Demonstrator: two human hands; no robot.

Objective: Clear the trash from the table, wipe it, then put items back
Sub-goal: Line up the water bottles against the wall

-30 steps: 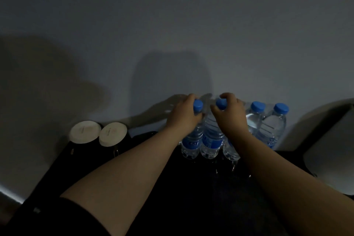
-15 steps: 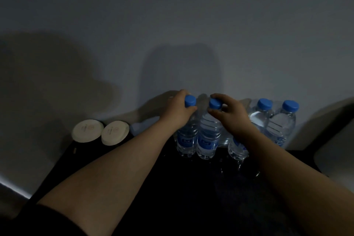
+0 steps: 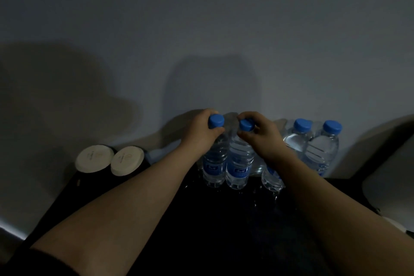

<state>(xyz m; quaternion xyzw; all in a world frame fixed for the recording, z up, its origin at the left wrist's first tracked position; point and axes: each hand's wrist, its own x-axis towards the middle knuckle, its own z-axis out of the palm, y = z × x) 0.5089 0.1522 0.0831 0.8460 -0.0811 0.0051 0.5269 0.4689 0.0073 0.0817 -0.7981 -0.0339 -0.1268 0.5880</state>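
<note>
Several clear water bottles with blue caps stand on a dark table (image 3: 201,226) by the wall. My left hand (image 3: 201,130) grips the neck of the left bottle (image 3: 214,163) just under its cap. My right hand (image 3: 262,134) pinches the cap of the second bottle (image 3: 238,163) beside it. Both bottles stand upright, close together. A third bottle (image 3: 271,179) shows partly under my right wrist. Two more bottles (image 3: 313,148) stand at the right, against the wall.
Two round white lids (image 3: 109,159) sit on dark containers at the table's back left. A pale curved object (image 3: 394,177) lies at the right edge. The grey wall rises directly behind the bottles. The room is dim.
Both hands and their two bottles have shifted slightly left and toward me. The grips look the same.
</note>
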